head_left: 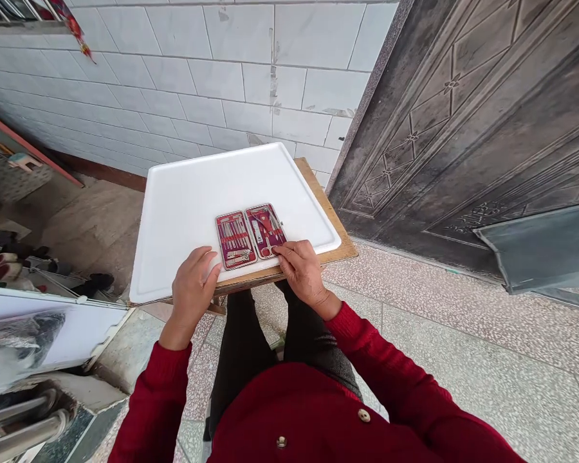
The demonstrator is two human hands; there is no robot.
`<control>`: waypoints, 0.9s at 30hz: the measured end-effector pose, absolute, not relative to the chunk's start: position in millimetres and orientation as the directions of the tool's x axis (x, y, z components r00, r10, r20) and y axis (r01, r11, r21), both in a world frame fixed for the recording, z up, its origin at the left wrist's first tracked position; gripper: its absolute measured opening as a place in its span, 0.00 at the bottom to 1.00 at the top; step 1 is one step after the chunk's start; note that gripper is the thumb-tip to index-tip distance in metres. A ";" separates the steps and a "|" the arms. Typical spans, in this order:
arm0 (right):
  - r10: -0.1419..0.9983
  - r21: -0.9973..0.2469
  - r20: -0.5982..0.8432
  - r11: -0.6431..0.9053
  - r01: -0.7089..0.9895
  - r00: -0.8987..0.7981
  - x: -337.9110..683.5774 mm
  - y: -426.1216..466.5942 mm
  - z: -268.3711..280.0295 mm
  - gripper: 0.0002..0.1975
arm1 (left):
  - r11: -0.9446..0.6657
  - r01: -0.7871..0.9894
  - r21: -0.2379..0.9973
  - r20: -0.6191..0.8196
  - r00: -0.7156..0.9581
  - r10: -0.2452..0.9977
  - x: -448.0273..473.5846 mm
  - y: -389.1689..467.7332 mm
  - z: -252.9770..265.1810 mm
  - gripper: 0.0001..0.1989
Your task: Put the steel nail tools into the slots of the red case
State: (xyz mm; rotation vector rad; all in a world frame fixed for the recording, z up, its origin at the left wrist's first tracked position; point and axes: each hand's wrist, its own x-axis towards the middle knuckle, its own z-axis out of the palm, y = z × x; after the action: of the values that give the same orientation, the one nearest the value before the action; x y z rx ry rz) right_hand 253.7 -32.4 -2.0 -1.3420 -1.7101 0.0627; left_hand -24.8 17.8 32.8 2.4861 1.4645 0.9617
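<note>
The left grip (193, 283), a bare hand, is loosely curved with the thumb well apart from the forefinger; it seems to have hold of nothing, and its fingertips are just beside the near left part of a manicure case (251, 236). The right grip (303, 270), also bare, has thumb and fingers nearly together at the near right corner of the case; whether they pinch its rim or something inside cannot be told. Both wrists come out of red knitted sleeves (164, 379)

At the far left a red tassel (77, 35) hangs against a white tiled wall (241, 38), and a small stool (25, 161) stands lower down. Next comes a white tray (212, 186) with a raised rim, lying on a wooden table (345, 241) whose edge shows along the near and right sides. The case lies open and flat near the middle of the tray's near edge. Its left half carries a row of slim metal tools (234, 239); its right half holds a nail clipper (257, 231) and, further right, scissors (267, 249) with their loops toward the near side. Right of the table stands a dark, patterned door (444, 128), above a speckled floor (439, 328)
</note>
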 end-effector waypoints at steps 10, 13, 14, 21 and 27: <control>0.833 -0.435 0.421 0.533 0.726 -0.359 228.5 -3.3 53.7 0.12 | -0.492 0.806 0.328 0.393 0.357 0.848 -14.5 15.3 31.1 0.19; 0.832 -0.345 0.284 0.553 0.758 -0.477 216.7 11.4 65.5 0.11 | -0.507 0.796 0.331 0.355 0.393 0.848 -15.6 14.5 32.2 0.20; 0.828 -0.323 0.244 0.560 0.763 -0.505 214.9 15.4 68.2 0.10 | -0.514 0.791 0.332 0.348 0.404 0.846 -16.2 14.0 32.2 0.20; 0.783 -0.356 0.076 0.599 0.717 -0.617 218.9 37.4 79.7 0.05 | -0.521 0.787 0.331 0.368 0.401 0.839 -15.1 10.3 31.0 0.19; 0.703 -0.236 -0.015 0.688 0.686 -0.711 211.8 45.8 90.6 0.02 | -0.504 0.793 0.341 0.356 0.387 0.850 -14.1 8.6 31.7 0.20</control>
State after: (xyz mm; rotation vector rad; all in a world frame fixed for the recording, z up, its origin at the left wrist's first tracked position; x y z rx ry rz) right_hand 211.8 45.8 90.6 -1.1598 -2.8153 0.3459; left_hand -14.1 8.6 31.7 2.5191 1.4997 0.7530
